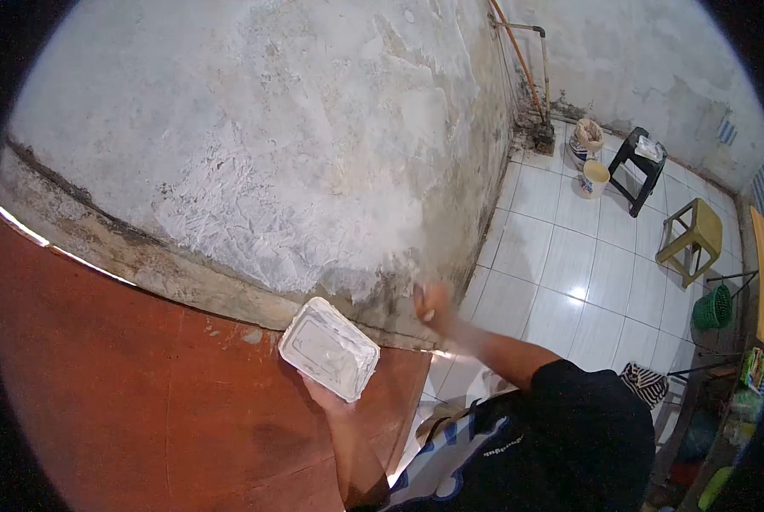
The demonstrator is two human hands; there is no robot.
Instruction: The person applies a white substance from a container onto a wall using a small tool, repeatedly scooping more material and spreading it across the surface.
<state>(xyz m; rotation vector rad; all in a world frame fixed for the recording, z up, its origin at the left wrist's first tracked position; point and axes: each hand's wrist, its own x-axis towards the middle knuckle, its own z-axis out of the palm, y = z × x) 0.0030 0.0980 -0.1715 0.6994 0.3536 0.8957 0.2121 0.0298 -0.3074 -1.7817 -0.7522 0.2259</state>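
Note:
My left hand [327, 398] grips a white rectangular plastic tub [301, 363] from below and tilts it towards the wall. Pale putty [341, 365] lies inside, thickest at the tub's right side. Close to the bottom of the wall, my right hand [437, 310] is closed and smeared by motion. A small dark edge shows at its fingers, too blurred to name. Rough white putty [254, 222] covers part of the weathered grey wall [331, 94], and its damp, darker lower edge is just above the tub.
A reddish-brown board [143, 384] lies at the lower left. White tiles [553, 247] stretch right, bearing a black stool [637, 171], a yellow stool [691, 242], a bucket [594, 180] and a green basket [712, 308]. A pipe [519, 51] runs up the corner.

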